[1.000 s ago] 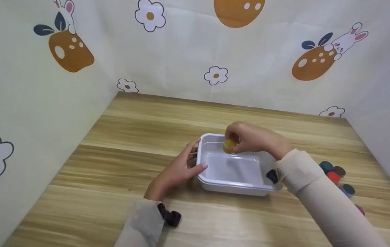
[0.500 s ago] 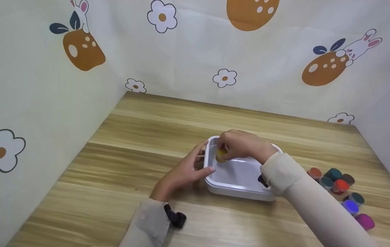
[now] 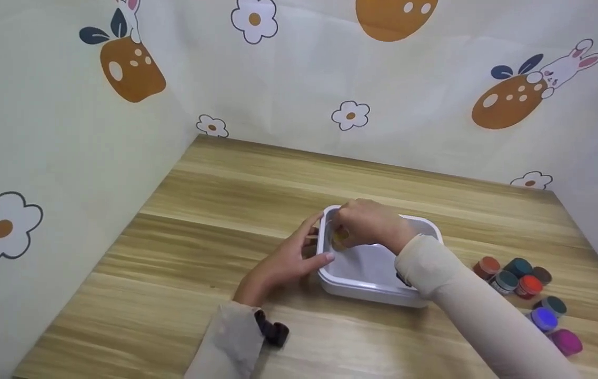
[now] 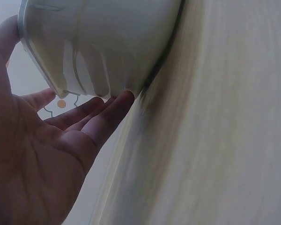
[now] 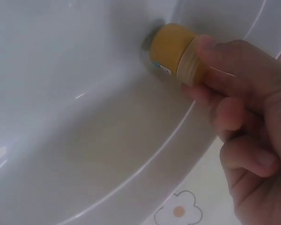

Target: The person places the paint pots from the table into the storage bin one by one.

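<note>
In the head view a white rectangular plastic tub [image 3: 375,296] stands on the wood-grain table. My left hand [image 3: 289,258] holds its left end, thumb hooked over the rim. From the left wrist view, the fingers [image 4: 107,117] press the tub's outer wall low near the table. Reaching inside, my right hand [image 3: 370,223] pinches a small yellow paint pot [image 5: 172,47] between thumb and fingers by its clear lid end. The pot's coloured end is close to the tub's floor in the far left corner, partly hidden by the hand in the head view.
Several small paint pots stand to the right of the tub, among them a red pot [image 3: 529,286], a blue pot [image 3: 544,319] and a magenta pot [image 3: 567,342]. My right sleeve [image 3: 483,305] passes close beside them. Patterned cloth walls [image 3: 288,79] enclose the table.
My right hand has moved left and lower into the tub with the yellow paint pot. The left hand keeps its hold on the rim. The view has shifted, showing more pots.
</note>
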Available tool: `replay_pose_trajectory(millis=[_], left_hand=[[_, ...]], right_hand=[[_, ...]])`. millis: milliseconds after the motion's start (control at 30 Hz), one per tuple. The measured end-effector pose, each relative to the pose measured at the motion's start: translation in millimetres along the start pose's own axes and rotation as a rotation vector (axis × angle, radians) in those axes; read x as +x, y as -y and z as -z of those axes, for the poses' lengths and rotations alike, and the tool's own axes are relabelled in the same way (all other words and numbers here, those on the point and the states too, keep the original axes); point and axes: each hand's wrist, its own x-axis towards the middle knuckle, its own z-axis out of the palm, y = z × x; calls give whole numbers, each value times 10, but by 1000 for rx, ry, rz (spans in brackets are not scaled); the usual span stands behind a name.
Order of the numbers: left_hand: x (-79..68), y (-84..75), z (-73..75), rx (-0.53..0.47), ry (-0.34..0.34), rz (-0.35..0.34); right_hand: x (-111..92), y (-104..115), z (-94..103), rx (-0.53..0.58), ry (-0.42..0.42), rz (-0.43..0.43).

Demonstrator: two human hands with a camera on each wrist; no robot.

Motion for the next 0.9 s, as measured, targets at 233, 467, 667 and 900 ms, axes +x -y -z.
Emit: replay_pose_trajectory(millis=[233,467,667,900], left_hand=[[0,-4,9,15,4,-9],[-3,5,3,-6,0,-11],[-1,-1,10,6,-6,2],[-6,-2,7,-4,-3,9]], right_hand=[[-4,-10,-34,-43,-32,46],[2,-26,-86,-84,-72,100],[1,-25,-88,-38,-60,93],[-7,-37,-45,110,-28,104]])
